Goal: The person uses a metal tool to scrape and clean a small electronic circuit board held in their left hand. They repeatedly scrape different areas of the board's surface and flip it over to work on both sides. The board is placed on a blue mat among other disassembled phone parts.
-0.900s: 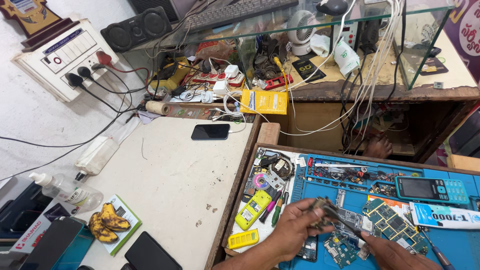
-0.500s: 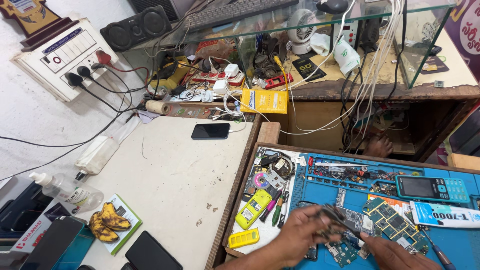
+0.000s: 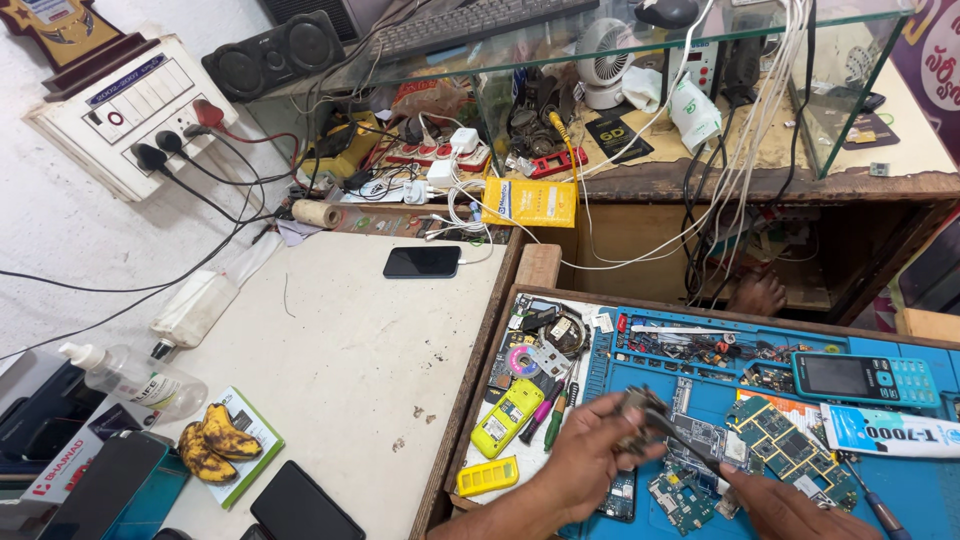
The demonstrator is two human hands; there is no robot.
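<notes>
My left hand [image 3: 585, 460] grips a small grey phone part [image 3: 640, 412] over the blue repair mat [image 3: 900, 470]. My right hand [image 3: 785, 505] comes in from the lower right and holds a thin metal tool [image 3: 690, 443] whose tip meets that part. Green circuit boards [image 3: 785, 435] lie on the mat just right of the hands. A yellow phone housing [image 3: 508, 418] and two screwdrivers [image 3: 552, 415] lie left of my left hand.
A teal keypad phone [image 3: 865, 378] rests at the mat's right. A black smartphone [image 3: 422, 262] lies on the white counter [image 3: 340, 350]; a clear pump bottle [image 3: 135, 378], bananas [image 3: 212, 440] and dark phones [image 3: 300, 510] sit at its near left. A cluttered glass shelf [image 3: 600, 110] with cables stands behind.
Both hands have shifted slightly on the mat; the left hand has turned the grey part and the tool tip has moved closer against it.
</notes>
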